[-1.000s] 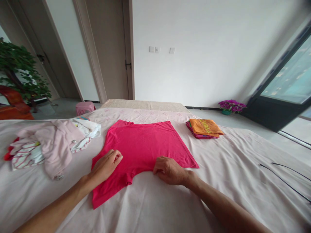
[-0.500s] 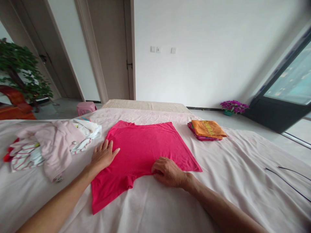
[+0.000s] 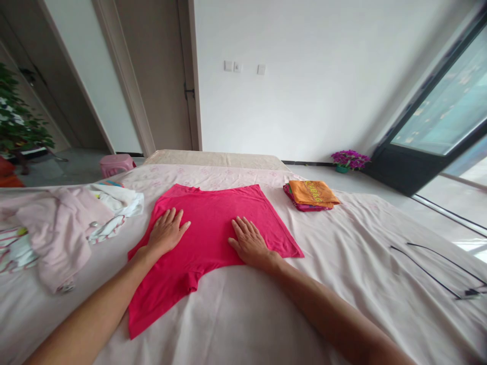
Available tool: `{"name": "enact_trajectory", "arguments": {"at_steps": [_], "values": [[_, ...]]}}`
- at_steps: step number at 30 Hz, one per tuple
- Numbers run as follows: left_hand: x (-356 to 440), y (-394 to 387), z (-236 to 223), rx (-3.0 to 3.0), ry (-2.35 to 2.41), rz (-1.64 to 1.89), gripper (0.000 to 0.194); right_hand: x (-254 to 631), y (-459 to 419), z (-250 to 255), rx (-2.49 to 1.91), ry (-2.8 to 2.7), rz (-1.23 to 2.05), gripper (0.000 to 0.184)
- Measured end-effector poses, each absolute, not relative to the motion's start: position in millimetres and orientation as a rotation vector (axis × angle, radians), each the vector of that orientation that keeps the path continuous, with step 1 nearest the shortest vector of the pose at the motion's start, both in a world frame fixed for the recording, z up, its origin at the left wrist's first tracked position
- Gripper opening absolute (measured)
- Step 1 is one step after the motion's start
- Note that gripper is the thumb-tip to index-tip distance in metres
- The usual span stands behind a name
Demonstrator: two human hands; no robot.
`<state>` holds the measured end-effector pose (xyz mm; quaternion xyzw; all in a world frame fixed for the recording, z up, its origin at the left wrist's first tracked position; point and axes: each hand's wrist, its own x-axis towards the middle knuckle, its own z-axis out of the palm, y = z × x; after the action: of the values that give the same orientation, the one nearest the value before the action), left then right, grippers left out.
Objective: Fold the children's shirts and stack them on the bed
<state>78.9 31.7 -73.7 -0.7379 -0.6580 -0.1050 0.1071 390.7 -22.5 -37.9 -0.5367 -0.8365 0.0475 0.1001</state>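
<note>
A pair of bright pinkish-red shorts (image 3: 213, 218) lies spread out on the bed, with a bunched fold of cloth at its near edge. My left hand (image 3: 167, 230) rests on the left part of the shorts, palm down, fingers stretched out and thumb apart. On their right part, near the lower edge, my right hand (image 3: 249, 243) lies flat with its fingers extended. Neither hand grips the cloth. To the right of the shorts sits a small folded stack topped by an orange cloth with yellow lettering (image 3: 314, 194).
A loose heap of pink and white clothes (image 3: 63, 215) lies at the left. Eyeglasses (image 3: 429, 268) with dark temples rest on the pale bedsheet (image 3: 357, 304) at the right. Beyond the bed are a pink stool (image 3: 117, 165) and purple flowers (image 3: 350, 159).
My right hand has gone from curled at the near edge of the shorts to lying flat on them. My left hand has slid slightly inward over the cloth. The view has turned right.
</note>
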Motion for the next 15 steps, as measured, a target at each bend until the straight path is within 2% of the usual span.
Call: {"name": "enact_trajectory", "arguments": {"at_steps": [8, 15], "values": [[62, 26, -76, -2.183, -1.908, -0.319, 0.067, 491, -8, -42, -2.091, -2.291, -0.035, 0.067], [55, 8, -74, -2.250, -1.863, -0.307, 0.064, 507, -8, -48, -2.203, -2.212, -0.058, 0.067]]}}
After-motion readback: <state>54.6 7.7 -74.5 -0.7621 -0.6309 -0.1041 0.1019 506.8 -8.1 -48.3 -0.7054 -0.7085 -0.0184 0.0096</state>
